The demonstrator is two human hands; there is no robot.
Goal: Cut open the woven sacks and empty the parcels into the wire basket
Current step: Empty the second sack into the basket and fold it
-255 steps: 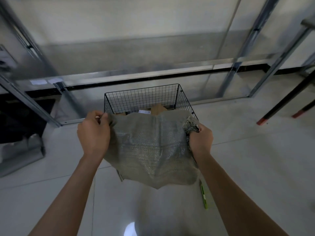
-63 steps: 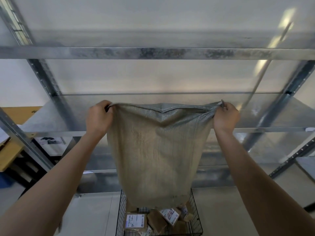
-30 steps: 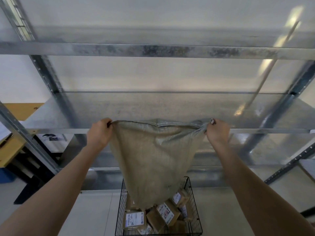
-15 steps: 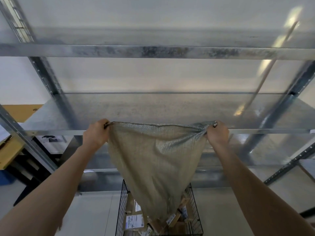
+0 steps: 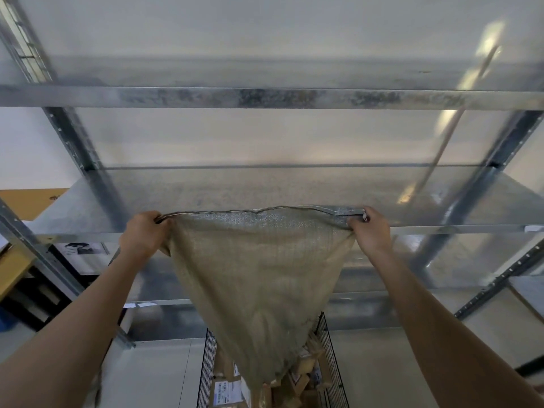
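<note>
A beige woven sack hangs upside down in front of me, stretched wide at the top and narrowing to a point at the bottom. My left hand grips its upper left corner and my right hand grips its upper right corner, both raised at shelf height. The sack's lower end dips into the black wire basket on the floor. Brown parcels with white labels lie in the basket, partly hidden by the sack.
A galvanised metal shelving rack stands right behind the sack, with uprights left and right and a beam overhead. A wooden desk edge shows at far left. Pale floor lies around the basket.
The sack has been lifted from low over the basket to shelf height. In the last second my hands spread it taut and its lower end sank deeper among the parcels.
</note>
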